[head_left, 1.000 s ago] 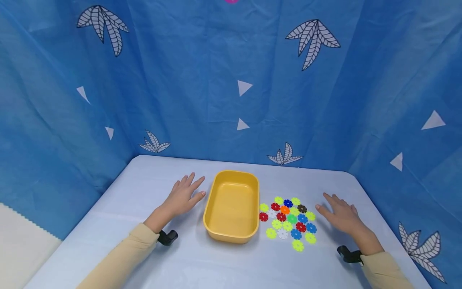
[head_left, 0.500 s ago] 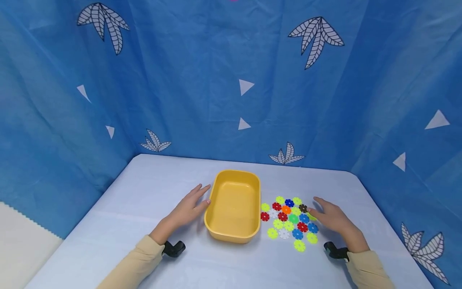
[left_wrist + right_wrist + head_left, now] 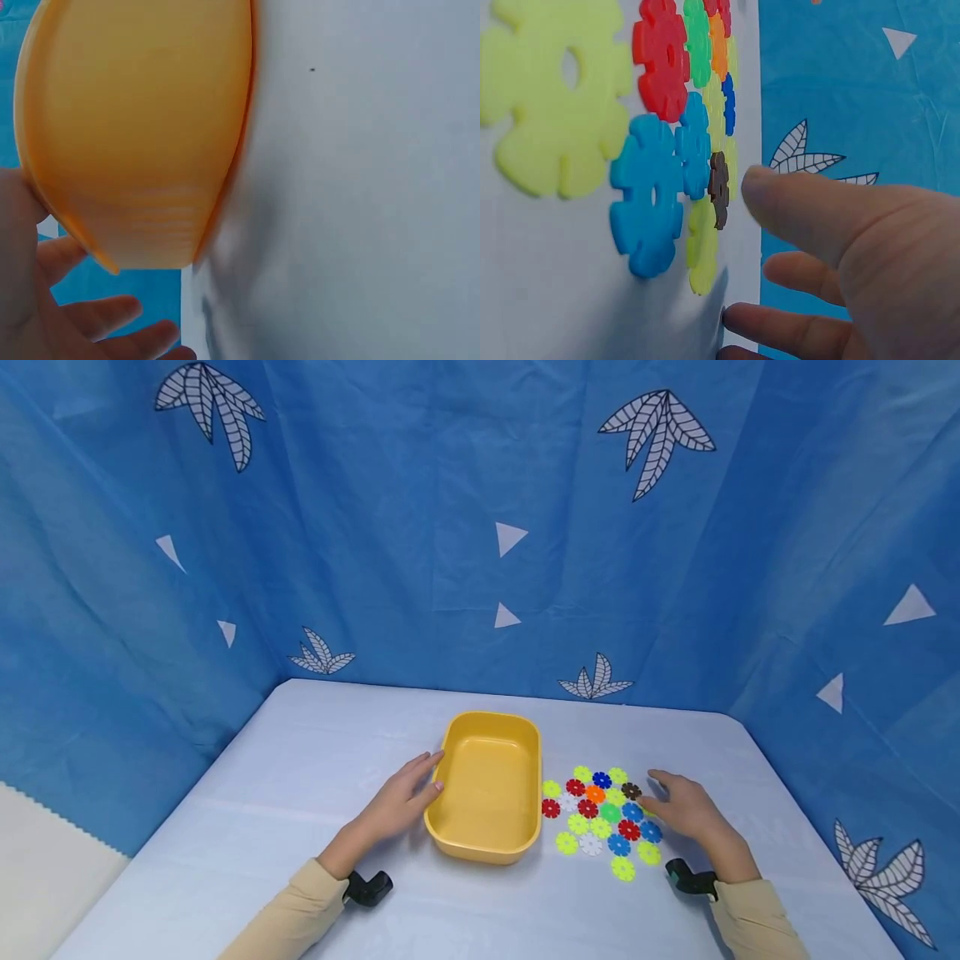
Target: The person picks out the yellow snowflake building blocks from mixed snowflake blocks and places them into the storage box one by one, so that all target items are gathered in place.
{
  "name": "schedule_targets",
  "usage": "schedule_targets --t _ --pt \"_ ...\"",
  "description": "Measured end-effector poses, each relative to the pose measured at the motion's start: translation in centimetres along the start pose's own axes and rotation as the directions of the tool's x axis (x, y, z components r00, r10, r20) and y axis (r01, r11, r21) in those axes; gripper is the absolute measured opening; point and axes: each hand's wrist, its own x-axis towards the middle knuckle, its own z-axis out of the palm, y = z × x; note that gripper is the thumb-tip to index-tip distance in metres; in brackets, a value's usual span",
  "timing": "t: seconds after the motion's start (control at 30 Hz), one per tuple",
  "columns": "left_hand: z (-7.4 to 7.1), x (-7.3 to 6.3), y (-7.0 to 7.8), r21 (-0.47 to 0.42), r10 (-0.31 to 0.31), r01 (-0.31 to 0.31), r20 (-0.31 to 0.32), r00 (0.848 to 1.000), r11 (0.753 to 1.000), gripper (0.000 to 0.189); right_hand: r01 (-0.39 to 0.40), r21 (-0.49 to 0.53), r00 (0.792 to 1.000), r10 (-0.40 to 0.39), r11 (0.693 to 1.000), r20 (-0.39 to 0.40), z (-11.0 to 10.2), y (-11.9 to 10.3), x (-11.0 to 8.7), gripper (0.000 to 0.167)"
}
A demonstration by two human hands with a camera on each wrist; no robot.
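Note:
A yellow plastic basin [image 3: 487, 785] stands on the white table, with bare floor showing inside. My left hand [image 3: 397, 797] is at its left rim, thumb and fingertips at the edge. In the left wrist view the fingers [image 3: 105, 315] are loosely extended beside the basin wall [image 3: 142, 135]. Right of the basin lie several flower-shaped plastic discs in yellow, red, blue, white, green and orange. My right hand [image 3: 686, 806] hovers at their right side, holding nothing. Its thumb is near a brown disc [image 3: 718, 189], and a blue disc [image 3: 649, 196] lies flat nearby.
The white-covered table [image 3: 465, 910] has rounded far corners. Blue cloth [image 3: 420, 510] with leaf and triangle prints hangs behind and at both sides. A black wrist device [image 3: 369, 888] sits at the left cuff, another black device [image 3: 688, 878] at the right.
My left hand has moved right to the basin's rim. My right hand has come left toward the discs, its thumb now by the brown one. The basin and discs stay in place.

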Motion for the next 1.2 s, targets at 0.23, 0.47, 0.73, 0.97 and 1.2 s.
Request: schedule_targets --t 0.23,0.47,0.73,0.97,1.2 --pt "1.0 0.0 -0.7 -0.097 0.026 -0.032 -0.054 0.998 0.995 0.053 0.02 -0.007 1.0 -0.02 1.0 -0.004 0.0 0.3 0.0 0.059" --pt "1.8 -0.2 -0.6 -0.227 -0.037 0.017 -0.087 0.995 0.974 0.052 0.028 -0.018 1.0 -0.028 0.999 0.004 0.0 0.2 0.1 0.051" --pt "2.6 -0.2 -0.3 -0.348 -0.105 0.062 -0.106 0.989 0.936 0.053 0.01 -0.001 1.0 -0.01 1.0 0.021 0.2 0.4 0.2 0.042" --pt "3.4 -0.1 -0.5 -0.398 -0.147 0.083 -0.132 0.98 0.914 0.052 -0.02 0.057 1.0 0.019 0.998 0.012 0.2 0.8 0.3 0.038" --pt "3.5 -0.3 -0.8 -0.404 -0.148 0.084 -0.131 0.98 0.911 0.052 -0.03 0.082 0.999 0.028 0.996 0.023 0.3 1.0 0.4 0.038"
